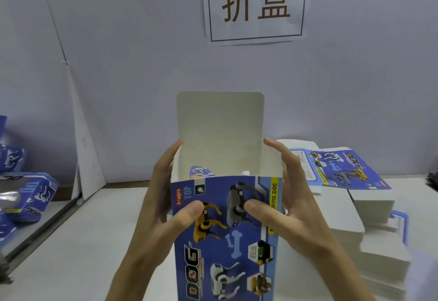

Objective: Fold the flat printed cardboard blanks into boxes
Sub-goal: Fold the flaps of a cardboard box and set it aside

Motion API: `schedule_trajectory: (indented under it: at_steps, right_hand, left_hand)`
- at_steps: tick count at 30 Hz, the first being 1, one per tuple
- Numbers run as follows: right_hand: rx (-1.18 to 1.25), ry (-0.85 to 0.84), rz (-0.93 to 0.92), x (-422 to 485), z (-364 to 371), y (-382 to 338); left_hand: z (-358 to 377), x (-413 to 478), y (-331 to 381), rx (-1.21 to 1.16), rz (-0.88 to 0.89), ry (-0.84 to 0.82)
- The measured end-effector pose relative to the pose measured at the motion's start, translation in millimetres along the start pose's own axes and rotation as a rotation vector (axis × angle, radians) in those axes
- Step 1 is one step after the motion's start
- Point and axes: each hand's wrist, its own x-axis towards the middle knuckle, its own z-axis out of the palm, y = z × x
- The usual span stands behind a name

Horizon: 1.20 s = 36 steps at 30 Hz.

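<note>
box (225, 241) stands upright between both hands, left grip (163, 206) and right grip (284, 206) each clasping a side.

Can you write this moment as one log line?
step: box opened | left hand, right hand: gripping sides | top flap: up

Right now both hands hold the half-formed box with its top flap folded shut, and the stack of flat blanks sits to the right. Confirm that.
Not quite. The head view shows the top flap standing upright and open, not folded shut. The rest holds: the left hand and right hand both hold the half-formed box, and the stack of flat blanks sits to the right.
</note>
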Motion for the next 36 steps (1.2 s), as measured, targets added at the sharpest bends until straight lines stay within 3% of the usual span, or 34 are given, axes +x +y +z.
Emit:
schedule_trajectory:
  at_steps: [7, 18, 26, 33, 36]
  right_hand:
    - [0.058, -0.002, -0.063, 0, -2, -11]
    - [-0.158, 0.017, -0.106, -2, -8, -16]
    - [-0.168, 0.024, -0.070, -1, -7, -17]
    - [-0.224, 0.036, -0.078, -1, -6, -14]
    - [-0.203, 0.030, -0.091, 0, -5, -14]
  left_hand:
    - [-6, -1, 15, 0.118, -0.006, -0.047]
    - [3, 0, 20, 0.203, 0.107, -0.030]
    - [2, 2, 15, 0.128, 0.028, -0.063]
    - [3, 3, 9, 0.188, 0.140, -0.043]
    - [0, 4, 9, 0.171, 0.105, -0.049]
